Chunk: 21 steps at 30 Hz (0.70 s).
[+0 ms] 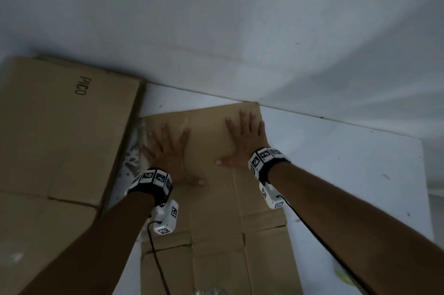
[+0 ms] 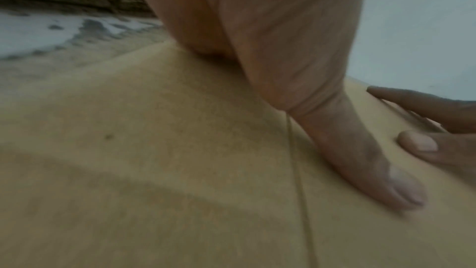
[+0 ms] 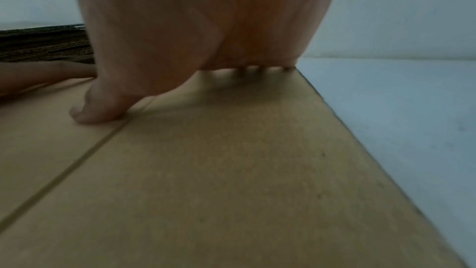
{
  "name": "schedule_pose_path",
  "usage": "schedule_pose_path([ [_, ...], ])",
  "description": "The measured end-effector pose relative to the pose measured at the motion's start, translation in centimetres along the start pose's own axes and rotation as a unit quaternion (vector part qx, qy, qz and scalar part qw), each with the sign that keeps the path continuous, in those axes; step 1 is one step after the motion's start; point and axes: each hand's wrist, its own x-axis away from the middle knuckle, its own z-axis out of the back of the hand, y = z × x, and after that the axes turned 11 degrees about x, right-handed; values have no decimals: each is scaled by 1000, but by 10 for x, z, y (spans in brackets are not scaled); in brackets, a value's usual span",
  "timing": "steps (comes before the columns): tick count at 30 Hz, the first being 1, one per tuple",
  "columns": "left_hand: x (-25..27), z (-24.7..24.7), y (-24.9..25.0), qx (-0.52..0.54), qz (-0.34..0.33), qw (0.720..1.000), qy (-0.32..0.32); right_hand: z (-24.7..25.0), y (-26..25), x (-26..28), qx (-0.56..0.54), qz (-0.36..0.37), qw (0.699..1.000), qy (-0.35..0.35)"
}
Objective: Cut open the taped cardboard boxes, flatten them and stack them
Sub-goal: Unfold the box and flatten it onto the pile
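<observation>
Pressing down with both palms, the person has a flattened cardboard box (image 1: 211, 198) lying on the white floor (image 1: 348, 174), its far edge close to the white wall (image 1: 240, 18). The left hand (image 1: 168, 153) lies flat on the far left part of the cardboard, fingers spread and straight, thumb stretched out toward the middle; in the left wrist view the thumb lies along the sheet beside a crease. The right hand (image 1: 245, 143) lies flat on the far right part, fingers straight and reaching nearly to the far right corner, thumb pointing left toward the other hand. Neither hand grips anything; the two thumbs are near each other but apart. This box is collapsed into a single layered sheet, with fold lines running lengthwise and across it, and nothing is inside it or on it besides the hands. To the left, just beside it, a stack of flattened boxes (image 1: 60, 138) lies on the floor, the top sheet printed with "PICO"; its layered corrugated edges show in both wrist views. Each wrist wears a black band with marker-covered white blocks (image 1: 153, 179).
</observation>
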Motion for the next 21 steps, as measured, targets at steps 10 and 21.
schedule_pose_path([
  [10, 192, -91, -24, 28, -25, 999, -11, -93, -44, 201, -69, -16, 997, 32],
  [21, 280, -180, -40, -2, 60, 992, -115, -186, -75, 315, -78, -12, 994, -76],
])
